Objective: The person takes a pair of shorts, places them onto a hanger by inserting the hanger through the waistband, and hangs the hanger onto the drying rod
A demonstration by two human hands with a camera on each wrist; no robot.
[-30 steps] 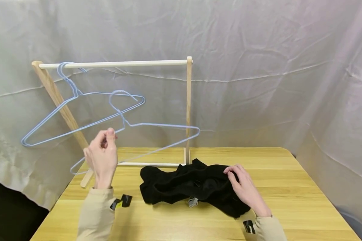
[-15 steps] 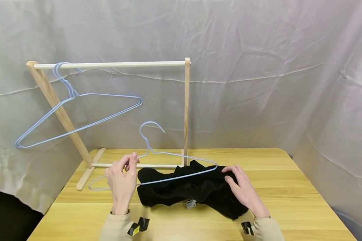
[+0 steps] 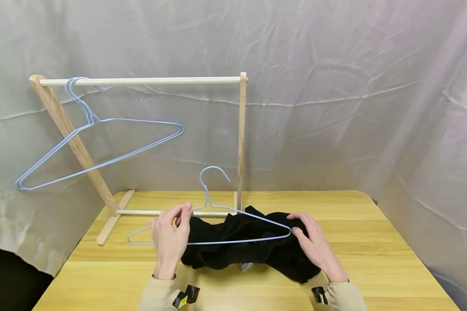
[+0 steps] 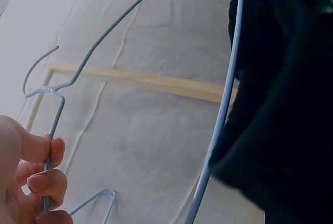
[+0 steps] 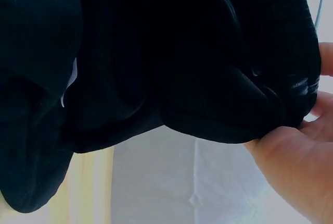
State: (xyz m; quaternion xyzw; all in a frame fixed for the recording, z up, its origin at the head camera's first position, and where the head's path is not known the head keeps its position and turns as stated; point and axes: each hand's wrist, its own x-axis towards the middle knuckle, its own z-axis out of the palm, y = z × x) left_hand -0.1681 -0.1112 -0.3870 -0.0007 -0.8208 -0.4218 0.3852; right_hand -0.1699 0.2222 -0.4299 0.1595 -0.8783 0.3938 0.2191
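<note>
My left hand [image 3: 169, 237] pinches one shoulder of a light blue wire hanger [image 3: 206, 194]; in the left wrist view its thumb and fingers [image 4: 39, 182] curl round the wire. The hanger's hook points up, and its other end reaches across in front of a bunched black garment [image 3: 249, 252] on the table. At the garment's right end, my right hand [image 3: 317, 248] holds the cloth edge between thumb and fingers. The right wrist view shows the fabric [image 5: 223, 88] draping from that grip. What kind of garment it is cannot be told. A small whitish piece [image 3: 247, 266] shows beneath it.
Behind on the left stands a wooden rack with a white top rail [image 3: 159, 81]. More blue hangers [image 3: 89, 119] hang at the rail's left end. The rack's right post [image 3: 242, 142] rises behind the garment. A grey curtain [image 3: 334, 129] surrounds the wooden table [image 3: 366, 259].
My left hand has brought the hanger down and to the right, from in front of the rack to the garment. The right hand has stayed nearly in place, holding the cloth.
</note>
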